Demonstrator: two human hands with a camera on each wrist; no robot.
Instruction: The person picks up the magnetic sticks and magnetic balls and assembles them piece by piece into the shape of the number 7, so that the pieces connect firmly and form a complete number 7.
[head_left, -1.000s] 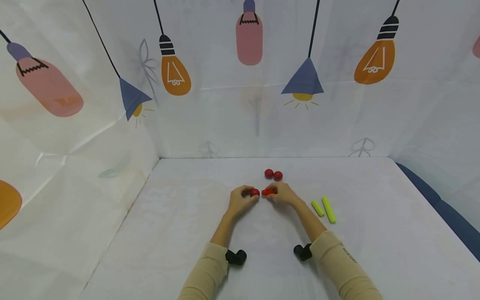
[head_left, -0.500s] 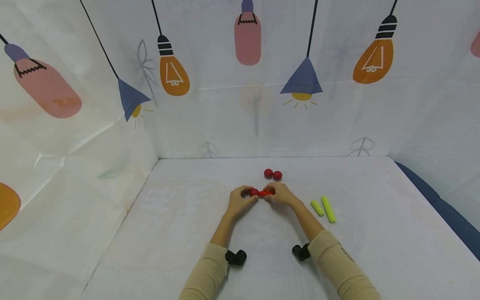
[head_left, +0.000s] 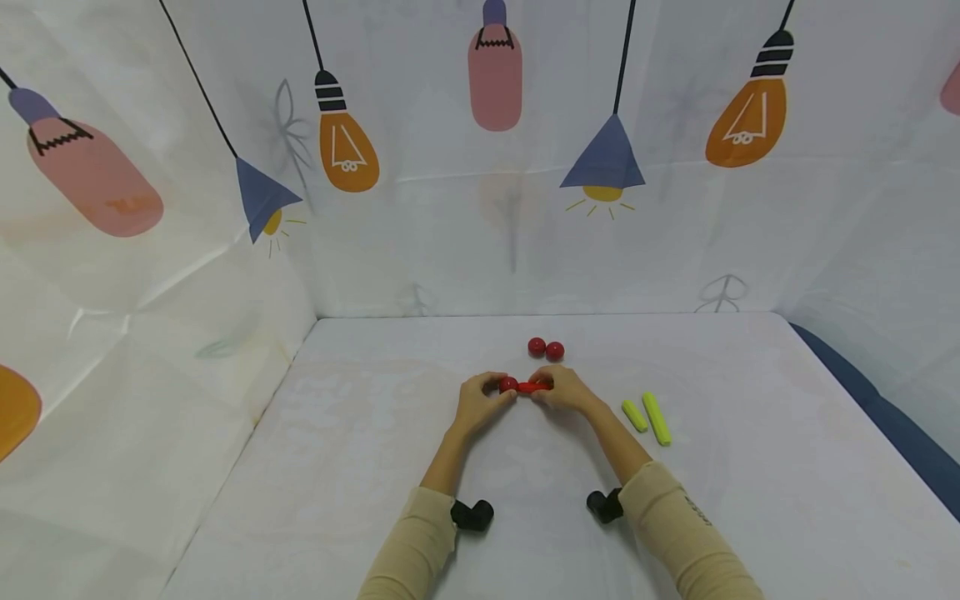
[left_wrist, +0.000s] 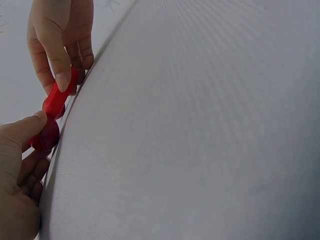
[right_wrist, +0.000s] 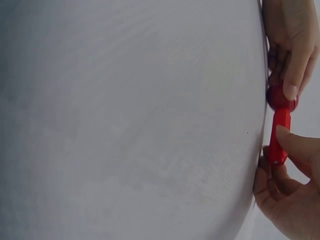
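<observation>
White surface (head_left: 337,467) spreads out under my 2 arms, reaching from close by me to the hanging sheet at the back. Nearest to me are my beige sleeves, the left sleeve (head_left: 411,542) and the right sleeve (head_left: 686,533), the right bearing some dark lettering. At the cuffs sit 2 black devices, 1 on the inner side of my left wrist (head_left: 472,515) and 1 on the inner side of my right (head_left: 604,505).

Farther out, to the right of my right forearm, lie 2 yellow-green rods, a short rod (head_left: 634,417) and a long rod (head_left: 657,419), near each other and both slanting.

Around the middle of the surface, my left hand (head_left: 478,403) grips a dark red ball (head_left: 508,384) between thumb and fingers. Facing it, my right hand (head_left: 566,390) pinches a bright red rod (head_left: 528,387), whose end touches the ball. I cannot tell how far the rod goes into it.

Just beyond my hands, 2 more red balls sit side by side, the left ball (head_left: 536,347) and the right ball (head_left: 555,352). Farthest off, the white sheet (head_left: 450,258) shows printed orange bulbs, pink bulbs and blue lampshades.
</observation>
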